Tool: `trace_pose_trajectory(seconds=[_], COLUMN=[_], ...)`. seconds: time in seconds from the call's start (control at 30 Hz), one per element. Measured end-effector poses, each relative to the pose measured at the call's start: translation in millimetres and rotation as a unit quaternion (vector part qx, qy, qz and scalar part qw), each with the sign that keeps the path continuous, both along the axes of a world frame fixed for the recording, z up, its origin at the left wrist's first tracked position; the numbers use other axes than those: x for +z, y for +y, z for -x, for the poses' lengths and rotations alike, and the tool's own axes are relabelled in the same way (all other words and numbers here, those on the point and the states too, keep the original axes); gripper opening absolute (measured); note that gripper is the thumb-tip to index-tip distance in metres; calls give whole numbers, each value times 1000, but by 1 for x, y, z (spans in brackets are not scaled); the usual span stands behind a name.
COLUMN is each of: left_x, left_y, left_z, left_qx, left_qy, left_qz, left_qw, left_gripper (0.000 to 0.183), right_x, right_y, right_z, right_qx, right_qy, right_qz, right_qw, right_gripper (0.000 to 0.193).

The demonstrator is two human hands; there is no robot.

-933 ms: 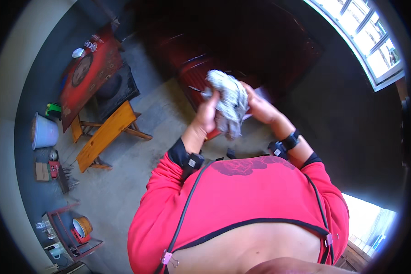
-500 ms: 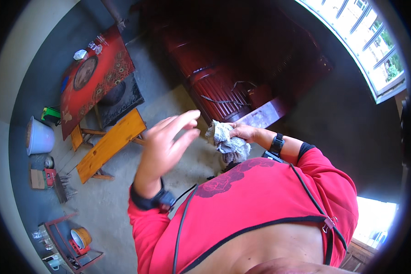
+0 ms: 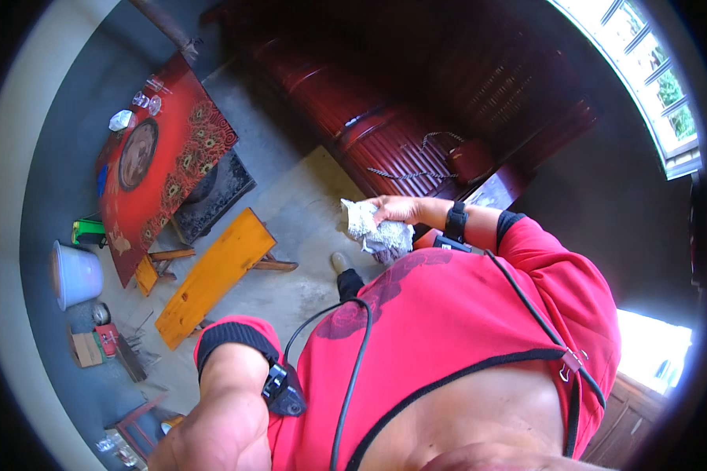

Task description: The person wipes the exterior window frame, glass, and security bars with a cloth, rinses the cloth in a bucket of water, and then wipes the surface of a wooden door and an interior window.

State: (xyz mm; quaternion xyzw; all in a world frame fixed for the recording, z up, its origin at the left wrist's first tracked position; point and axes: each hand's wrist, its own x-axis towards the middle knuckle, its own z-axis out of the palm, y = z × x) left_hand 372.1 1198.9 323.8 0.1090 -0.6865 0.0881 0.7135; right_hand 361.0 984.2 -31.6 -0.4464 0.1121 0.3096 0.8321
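Note:
My right hand (image 3: 398, 209) is closed on a crumpled, whitish-grey cloth (image 3: 369, 228) in front of my body. Part of the cloth hangs below the fingers. Beyond that hand, a dark red slatted bench (image 3: 401, 157) carries a small red bag (image 3: 470, 160) with a chain strap (image 3: 401, 173). My left hand (image 3: 216, 436) is drawn back close to me at the lower left. Its fingers run past the picture's lower edge, so what they do is hidden. Both wrists wear black straps, and a dark cable crosses my red top.
At the left stands a table with a red patterned top (image 3: 173, 149), bearing glasses (image 3: 149, 102). An orange wooden bench (image 3: 216, 275) sits nearer. A pale bucket (image 3: 78, 275), a box (image 3: 85, 349) and a reddish rack (image 3: 137, 424) line the wall. A barred window (image 3: 660, 86) is at upper right.
My left hand has swung from in front of my chest back toward me, down to the lower edge. The right hand, still holding the cloth, has shifted slightly left and up. The view has turned somewhat.

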Motion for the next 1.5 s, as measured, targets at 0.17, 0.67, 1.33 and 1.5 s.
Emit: trace_pose_trajectory(seconds=[0.17,0.67,1.33,1.5], left_x=[-4,4,-108,-131], left_y=[-16,-15,-232,-256], left_z=[-84,-244,-522,-540], left_qx=[-166,-231,244,247], left_qy=[14,19,158,347], left_qz=[38,3,-329,-290], left_qw=[985,973,899,857], left_gripper=[29,34,19,23], right_x=[-2,67,374,479], right_y=[15,-131,-624,-680], right_z=[-59,-118,-230,-220], right_qx=[-121,-536,-712,-656], right_qy=[-8,-140,-271,-241], right_qz=[-70,169,637,713], right_qw=[990,815,117,-50], right_gripper=[48,16,61,57])
